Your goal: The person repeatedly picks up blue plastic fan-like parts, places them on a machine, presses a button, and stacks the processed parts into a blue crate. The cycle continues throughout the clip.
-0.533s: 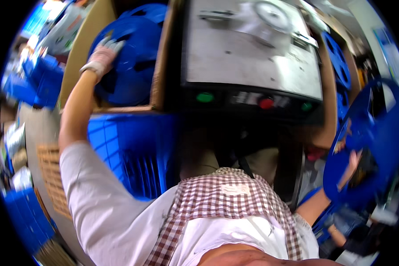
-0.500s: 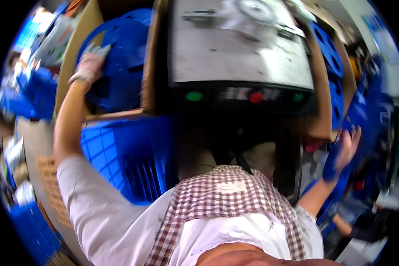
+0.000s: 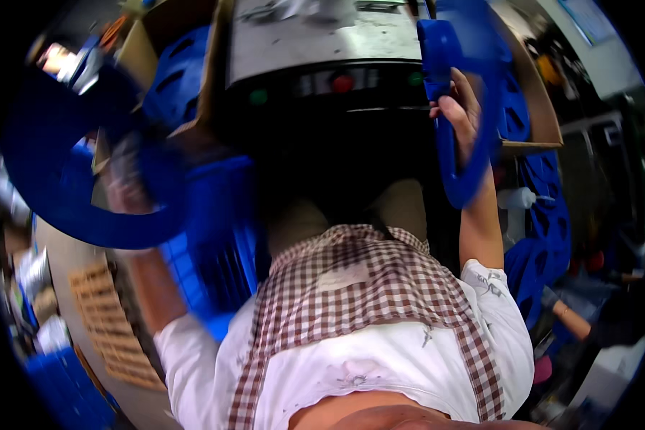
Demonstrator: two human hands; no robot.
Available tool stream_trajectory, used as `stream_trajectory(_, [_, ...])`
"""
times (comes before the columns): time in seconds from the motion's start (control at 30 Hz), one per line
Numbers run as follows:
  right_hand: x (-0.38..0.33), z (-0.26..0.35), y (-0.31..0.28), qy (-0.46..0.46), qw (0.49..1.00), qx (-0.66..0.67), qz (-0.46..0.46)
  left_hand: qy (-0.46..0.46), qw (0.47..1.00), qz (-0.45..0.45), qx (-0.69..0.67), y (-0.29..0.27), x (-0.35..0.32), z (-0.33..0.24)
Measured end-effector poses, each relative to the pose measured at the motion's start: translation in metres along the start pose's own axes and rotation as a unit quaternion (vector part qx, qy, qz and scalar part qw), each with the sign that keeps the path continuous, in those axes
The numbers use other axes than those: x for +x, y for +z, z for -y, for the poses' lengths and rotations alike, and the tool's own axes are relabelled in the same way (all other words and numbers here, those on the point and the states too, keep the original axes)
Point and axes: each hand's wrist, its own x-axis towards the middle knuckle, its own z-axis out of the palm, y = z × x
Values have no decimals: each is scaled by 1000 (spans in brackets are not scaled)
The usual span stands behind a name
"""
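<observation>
Carrying step, it seems: blue left reel [image 3: 50, 183] at left of frame, blue right reel [image 3: 463, 188] at upper right.
Right hand [image 3: 462, 115] grips its reel; left hand [image 3: 127, 179] is too blurred to tell. Next move probably calls for steady holding.

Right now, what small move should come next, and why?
Probably ease the right hand inward toward the metal plate: it grips a blue disc at the plate's right edge, while the blurred left hand holds another disc farther out.
</observation>
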Motion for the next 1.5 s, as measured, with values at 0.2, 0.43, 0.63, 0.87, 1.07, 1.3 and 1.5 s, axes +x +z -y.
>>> stream_trajectory(0.2, [-13,45,104,-13,990,77,120,-54,973,67,-213,161,-76,42])
stream_trajectory(0.43, [-4,29,111,-78,996,-1,50,-70,969,79,-222,197,-73,60])
stream_trajectory(0.63, [0,27,113,-70,997,2,31,-43,979,98,-171,190,-68,61])
stream_trajectory(0.87, [4,26,122,-24,998,27,47,-32,976,107,-185,190,-55,69])
stream_trajectory(1.07, [16,28,112,-42,995,1,94,-31,977,127,-167,185,-49,74])
stream_trajectory(1.3, [53,53,55,-23,961,-176,213,89,973,209,45,146,-5,90])
stream_trajectory(1.5, [173,32,32,-50,908,-370,187,-10,892,346,-290,109,134,98])
